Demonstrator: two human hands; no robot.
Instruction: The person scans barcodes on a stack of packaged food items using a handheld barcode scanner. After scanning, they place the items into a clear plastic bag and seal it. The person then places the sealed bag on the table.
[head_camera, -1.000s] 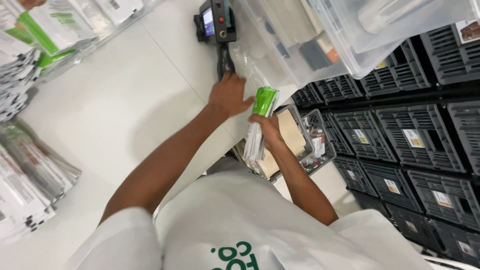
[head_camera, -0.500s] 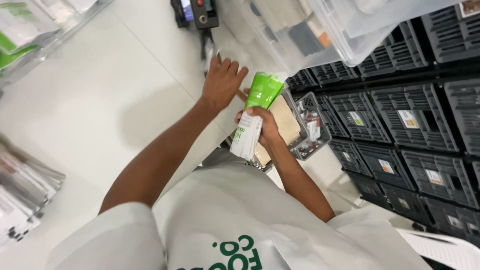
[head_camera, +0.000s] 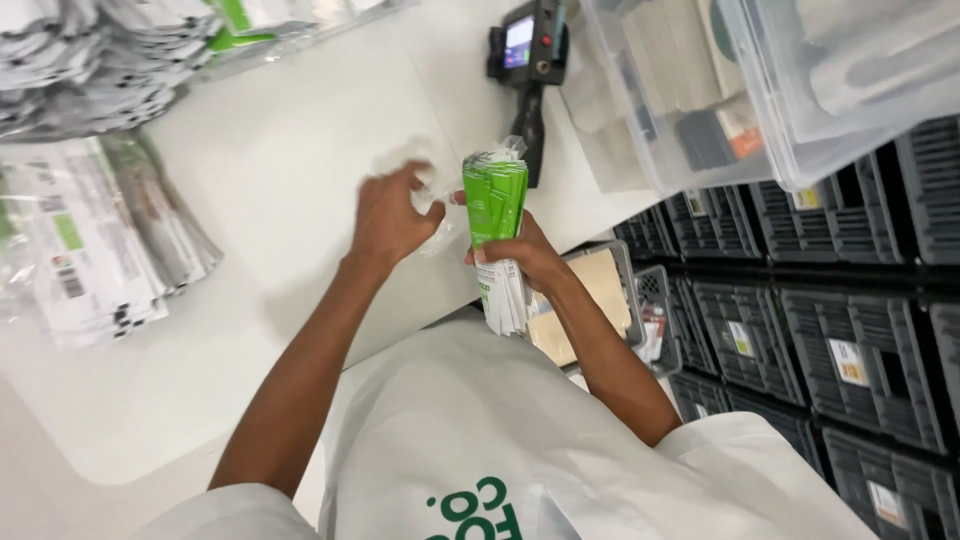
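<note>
Head view, looking down over a white table top (head_camera: 250, 200).

Right hand (head_camera: 525, 258): closed around a stack of flat green-and-white sachets (head_camera: 497, 225), held upright on edge. Green ends point up, white ends hang below the fist, just above the person's white shirt (head_camera: 480, 440). The stack sits over the near table edge, slightly right of centre in the frame.

Left hand (head_camera: 388, 215): fingers curled, pinching a thin clear plastic bag (head_camera: 432, 185). The bag is crumpled and lies between the two hands, its far side reaching the top of the sachet stack. Whether the bag already encloses the sachet tops cannot be told; the film is too transparent.

Surroundings:
- Black handheld device with a small lit screen (head_camera: 528, 60), standing on the table just behind the stack.
- Clear plastic storage bins (head_camera: 700, 100) holding flat packs, at the table's right end.
- Piles of clear-bagged printed packets (head_camera: 90, 240) on the left side of the table; more stacks (head_camera: 90, 60) at the upper left.
- Small grey wire basket with brown cardboard pieces (head_camera: 600, 300), below the table edge beside the right forearm.
- Rows of dark grey slotted crates with labels (head_camera: 830, 300) along the right.
</note>
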